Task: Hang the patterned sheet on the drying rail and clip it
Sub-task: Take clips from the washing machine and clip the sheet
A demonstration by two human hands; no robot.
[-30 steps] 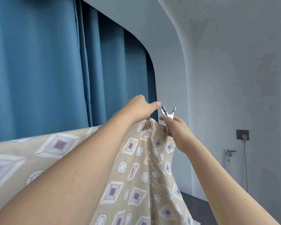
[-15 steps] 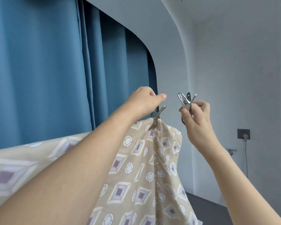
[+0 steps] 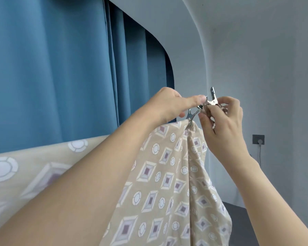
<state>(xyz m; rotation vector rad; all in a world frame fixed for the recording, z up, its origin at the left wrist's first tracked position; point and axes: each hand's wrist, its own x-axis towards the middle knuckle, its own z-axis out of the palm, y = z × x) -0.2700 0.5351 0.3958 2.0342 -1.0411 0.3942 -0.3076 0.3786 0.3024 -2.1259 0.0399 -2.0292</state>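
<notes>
The sheet (image 3: 160, 183), beige with diamond and circle prints, hangs in the middle of the view and falls out of the picture at the bottom. Its top edge is gathered to a point under the hands, and a metal clip (image 3: 190, 121) bites this point. The rail itself is hidden behind the cloth and the left forearm, so I cannot tell where it runs. A second part of the sheet spreads to the left edge, blurred because it is close to the camera.

The left hand (image 3: 169, 105) is above the gathered point with its fingers curled and the thumb stretched to the right. The thumb tip touches the metal between the two hands. The lower fingers are close to the handles of the fastened clip, but the hand covers them and I cannot tell if they really pinch it.

The right hand (image 3: 222, 118) holds more clips (image 3: 212, 103), a small bunch of shiny metal. Thumb and fingers are closed around the bunch, and one handle sticks up above the fingers. How many there are is hard to count, since they overlap and the fingers hide them.

Behind are a blue curtain (image 3: 60, 68) on the left and a grey wall (image 3: 265, 77) on the right, with a socket (image 3: 258, 139) and a white cable.
</notes>
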